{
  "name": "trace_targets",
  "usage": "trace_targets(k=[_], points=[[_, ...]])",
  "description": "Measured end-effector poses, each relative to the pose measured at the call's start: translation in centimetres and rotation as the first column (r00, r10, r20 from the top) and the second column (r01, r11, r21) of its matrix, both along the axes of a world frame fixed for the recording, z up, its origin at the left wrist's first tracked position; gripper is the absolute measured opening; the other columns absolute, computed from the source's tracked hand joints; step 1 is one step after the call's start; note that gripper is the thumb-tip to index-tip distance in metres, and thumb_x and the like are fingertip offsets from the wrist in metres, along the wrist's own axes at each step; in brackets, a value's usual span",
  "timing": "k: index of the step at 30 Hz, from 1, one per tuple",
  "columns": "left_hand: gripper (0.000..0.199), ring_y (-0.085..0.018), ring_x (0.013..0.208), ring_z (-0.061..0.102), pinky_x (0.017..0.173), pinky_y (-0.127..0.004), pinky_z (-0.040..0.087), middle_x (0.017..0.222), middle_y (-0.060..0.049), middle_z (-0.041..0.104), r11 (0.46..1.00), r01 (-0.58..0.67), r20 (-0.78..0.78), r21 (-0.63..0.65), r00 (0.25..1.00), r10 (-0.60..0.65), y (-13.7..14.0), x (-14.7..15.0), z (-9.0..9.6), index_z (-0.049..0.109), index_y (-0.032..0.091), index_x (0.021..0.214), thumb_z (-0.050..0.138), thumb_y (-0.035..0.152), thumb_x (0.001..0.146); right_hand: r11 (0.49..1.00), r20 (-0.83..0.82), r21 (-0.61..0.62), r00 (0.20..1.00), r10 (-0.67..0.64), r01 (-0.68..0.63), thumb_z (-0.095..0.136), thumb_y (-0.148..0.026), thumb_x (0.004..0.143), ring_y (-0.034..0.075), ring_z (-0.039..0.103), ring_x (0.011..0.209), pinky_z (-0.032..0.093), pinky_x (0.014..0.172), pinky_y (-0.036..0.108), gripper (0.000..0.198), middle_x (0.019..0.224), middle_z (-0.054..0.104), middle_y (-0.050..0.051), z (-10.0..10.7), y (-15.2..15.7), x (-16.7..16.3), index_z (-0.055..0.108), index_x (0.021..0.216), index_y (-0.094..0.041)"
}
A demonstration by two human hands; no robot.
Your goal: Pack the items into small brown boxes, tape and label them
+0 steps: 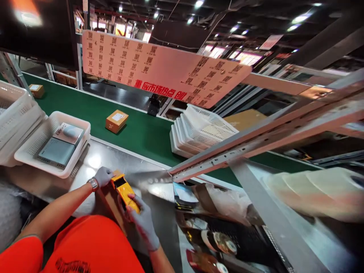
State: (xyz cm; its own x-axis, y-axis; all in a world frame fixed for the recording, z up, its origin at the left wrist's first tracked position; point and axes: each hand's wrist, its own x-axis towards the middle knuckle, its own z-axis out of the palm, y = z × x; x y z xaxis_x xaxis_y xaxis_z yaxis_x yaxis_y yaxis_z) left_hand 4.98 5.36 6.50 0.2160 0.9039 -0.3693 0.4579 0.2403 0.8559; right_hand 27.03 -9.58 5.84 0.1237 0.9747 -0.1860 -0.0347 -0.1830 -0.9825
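Observation:
My right hand (143, 222), in a grey glove, grips a yellow handheld scanner (124, 190) by its lower end, over a steel worktop (113, 159). My left hand (102, 176), gloved too and with a watch at the wrist, rests against the scanner's top end and on the edge of a brown cardboard box (106, 203) that lies under the scanner. Whether the left hand grips the scanner or only touches it does not show.
A white basket (54, 142) with flat packaged items stands left on the worktop, beside stacked baskets (14, 113). A green conveyor (142, 132) carries a small carton (116, 120) and a basket stack (199, 131). A barcode sheet (159, 70) hangs overhead. Bottles (216, 242) lie in a bin at right.

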Motion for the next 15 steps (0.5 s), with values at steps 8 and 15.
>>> trace_targets(k=[8,15], points=[[0.033,-0.018,0.070,0.060,0.068,-0.028,0.043,0.066,-0.004,0.065,0.988,-0.151,-0.208,0.035,0.966,0.155,5.3,-6.8,-3.8,0.071,0.017,0.072,0.063,0.040,0.095,0.978,0.156,-0.201,0.984,0.087,-0.054,0.099,-0.056,0.066,0.020,0.070,0.068,0.055,0.058,0.029,0.061,0.089,0.083,0.008,2.8,-1.8,1.8,0.086,0.110,-0.017],[0.047,-0.020,0.072,0.065,0.068,-0.027,0.051,0.062,0.000,0.062,0.996,-0.041,-0.195,-0.081,0.980,0.025,1.3,-5.1,-8.1,0.069,0.016,0.067,0.074,0.057,0.090,0.962,0.074,-0.267,0.994,0.075,-0.052,0.099,-0.059,0.062,0.014,0.059,0.051,0.046,0.046,0.026,0.069,0.079,0.079,0.005,2.9,-0.9,1.1,0.082,0.114,-0.016]])
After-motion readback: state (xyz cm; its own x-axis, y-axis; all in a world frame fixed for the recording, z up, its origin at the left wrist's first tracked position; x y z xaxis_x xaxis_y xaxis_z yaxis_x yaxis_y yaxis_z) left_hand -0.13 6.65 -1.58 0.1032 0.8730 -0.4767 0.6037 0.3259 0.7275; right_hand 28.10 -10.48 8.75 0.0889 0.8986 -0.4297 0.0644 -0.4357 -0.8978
